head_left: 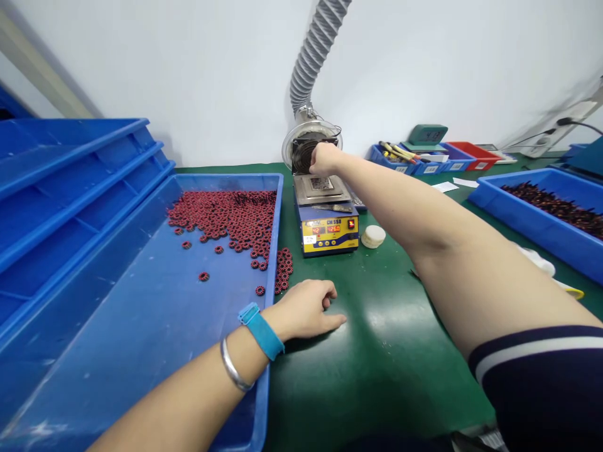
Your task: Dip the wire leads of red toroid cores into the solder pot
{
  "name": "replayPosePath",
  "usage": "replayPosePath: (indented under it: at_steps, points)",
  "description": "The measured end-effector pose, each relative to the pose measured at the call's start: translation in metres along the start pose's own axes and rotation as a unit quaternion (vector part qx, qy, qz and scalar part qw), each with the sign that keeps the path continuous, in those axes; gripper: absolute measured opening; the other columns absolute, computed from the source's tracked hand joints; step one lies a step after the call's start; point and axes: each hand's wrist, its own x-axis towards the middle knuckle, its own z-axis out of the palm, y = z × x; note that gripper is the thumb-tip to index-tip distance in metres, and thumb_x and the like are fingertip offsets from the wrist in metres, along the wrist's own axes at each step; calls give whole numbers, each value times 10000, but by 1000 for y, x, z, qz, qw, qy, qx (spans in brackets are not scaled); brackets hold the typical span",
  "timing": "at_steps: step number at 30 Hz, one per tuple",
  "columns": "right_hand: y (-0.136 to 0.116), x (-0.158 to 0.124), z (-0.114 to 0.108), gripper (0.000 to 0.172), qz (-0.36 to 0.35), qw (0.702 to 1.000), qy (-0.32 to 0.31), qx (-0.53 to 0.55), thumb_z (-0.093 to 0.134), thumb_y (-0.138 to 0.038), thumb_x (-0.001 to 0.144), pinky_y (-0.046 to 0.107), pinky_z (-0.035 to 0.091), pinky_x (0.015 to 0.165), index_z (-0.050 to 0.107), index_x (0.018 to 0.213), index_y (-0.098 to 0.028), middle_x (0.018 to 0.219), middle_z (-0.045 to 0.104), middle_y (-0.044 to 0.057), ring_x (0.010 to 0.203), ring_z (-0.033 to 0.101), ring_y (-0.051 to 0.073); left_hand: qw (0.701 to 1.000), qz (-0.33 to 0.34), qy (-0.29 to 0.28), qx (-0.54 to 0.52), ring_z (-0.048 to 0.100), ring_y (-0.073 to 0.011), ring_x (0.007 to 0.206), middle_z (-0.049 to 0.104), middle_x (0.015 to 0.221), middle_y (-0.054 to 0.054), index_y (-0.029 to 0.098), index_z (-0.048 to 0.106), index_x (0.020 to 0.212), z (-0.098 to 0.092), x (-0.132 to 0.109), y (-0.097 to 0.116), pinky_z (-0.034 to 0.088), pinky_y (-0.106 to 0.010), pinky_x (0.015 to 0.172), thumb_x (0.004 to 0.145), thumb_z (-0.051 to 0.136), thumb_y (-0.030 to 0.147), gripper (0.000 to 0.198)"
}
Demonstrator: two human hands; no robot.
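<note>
My right hand (pixel 325 159) is closed above the yellow and blue solder pot (pixel 330 233), with its fingertips turned away. Whatever it may hold is hidden or too small to name. Below that hand, the pot's square metal top (pixel 316 190) has a flat blade-like strip (pixel 333 208) lying along its front edge. My left hand (pixel 308 309) rests low over the green table (pixel 377 370), thumb and fingers apart, holding nothing. Close by it, several small red and black wound rings (pixel 283 270) lie against the large blue tray (pixel 188 351), which holds many more.
A grey exhaust hose (pixel 315 50) hangs behind the pot. Right of the pot sits a round whitish pad (pixel 374 236). Small bins (pixel 424 164) line the wall, and another blue tray (pixel 532 220) with dark parts stands far right. Stacked blue trays (pixel 80 169) fill the left.
</note>
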Motion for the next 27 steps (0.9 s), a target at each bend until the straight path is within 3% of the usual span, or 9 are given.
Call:
replayPosePath:
  at_steps: [11,16,19,21,24,27]
  points:
    - [2,0,3,385,1,1000,-3,-4,667,-136,690,385,524,877,643,1056,-19,962,667,162,977,643,289,1000,-4,-16,5,604,-191,694,670,787,-62,154,625,879,-1,0,1,486,-292,632,682,691,371,301]
    - [0,-5,-7,232,14,999,13,33,648,-127,711,402,522,881,678,928,-50,872,663,118,950,640,262,1000,1,-10,5,608,-192,690,671,782,-62,156,626,868,-1,0,-1,490,-298,631,682,696,368,290]
    - [-3,-13,-20,96,31,992,38,120,672,-121,707,409,525,855,680,787,-69,780,648,104,882,637,247,1000,5,-2,-4,602,-187,685,667,778,-60,154,623,867,1,1,-2,495,-307,637,681,705,356,286]
    - [-5,-24,-29,38,47,975,36,215,677,-128,728,403,536,795,663,727,-93,717,631,87,795,626,215,999,13,21,-28,598,-180,684,661,769,-55,152,618,865,1,2,-1,500,-315,651,678,715,331,277]
    - [-10,-53,-35,112,69,923,0,380,679,-153,764,350,532,675,615,674,-134,643,598,44,624,568,136,986,11,105,-129,589,-150,659,639,742,-36,144,605,864,-1,3,5,495,-298,640,688,717,299,260]
    - [-18,-100,-29,119,53,856,-26,514,698,-182,758,283,497,594,603,691,-155,610,582,6,532,507,87,930,-8,212,-299,577,-107,627,619,736,-19,128,586,901,-11,5,12,475,-246,594,698,719,314,306]
